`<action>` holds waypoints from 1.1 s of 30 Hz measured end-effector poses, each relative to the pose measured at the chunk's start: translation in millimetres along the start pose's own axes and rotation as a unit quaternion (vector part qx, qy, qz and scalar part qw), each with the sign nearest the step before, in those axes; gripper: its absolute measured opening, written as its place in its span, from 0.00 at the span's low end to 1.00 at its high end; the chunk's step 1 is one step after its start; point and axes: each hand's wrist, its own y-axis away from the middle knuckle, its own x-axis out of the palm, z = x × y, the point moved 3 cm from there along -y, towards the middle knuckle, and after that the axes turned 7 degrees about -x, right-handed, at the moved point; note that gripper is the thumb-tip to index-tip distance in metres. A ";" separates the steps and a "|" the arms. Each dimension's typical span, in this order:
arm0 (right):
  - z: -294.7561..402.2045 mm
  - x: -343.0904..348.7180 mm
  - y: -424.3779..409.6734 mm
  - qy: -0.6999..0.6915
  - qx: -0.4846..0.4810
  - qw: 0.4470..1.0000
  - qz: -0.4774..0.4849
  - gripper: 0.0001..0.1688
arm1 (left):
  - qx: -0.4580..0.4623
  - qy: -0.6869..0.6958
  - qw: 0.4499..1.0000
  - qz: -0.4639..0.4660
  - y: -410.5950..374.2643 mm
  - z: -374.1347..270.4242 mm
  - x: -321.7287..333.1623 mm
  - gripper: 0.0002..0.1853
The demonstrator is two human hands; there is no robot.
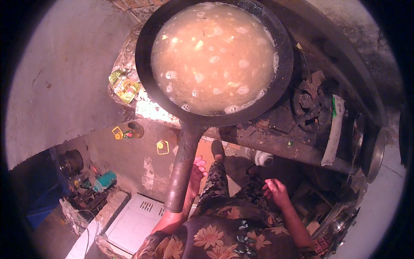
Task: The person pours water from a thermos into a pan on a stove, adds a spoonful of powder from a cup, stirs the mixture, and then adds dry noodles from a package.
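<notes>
A dark metal wok fills the upper middle of the view, its thick handle slanting down towards me. Cloudy, yellowish liquid with patches of foam nearly fills it. My left hand is beside and below the handle, partly hidden by it, with its fingers loosely curled; I see nothing in it. To the right, my right hand is held low in front of my body, fingers bent and thumb near them, with no object visible between them.
A sooty stove burner lies right of the wok, near a long white and green packet. Metal lids lean at the right. A yellow-green packet is left of the wok. Yellow-capped oil bottles and a white appliance stand lower left.
</notes>
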 end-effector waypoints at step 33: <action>6.7 4.4 1.8 0.004 -0.015 1.000 0.024 0.20 | 0.017 0.001 1.000 0.007 1.1 -3.3 1.5 0.26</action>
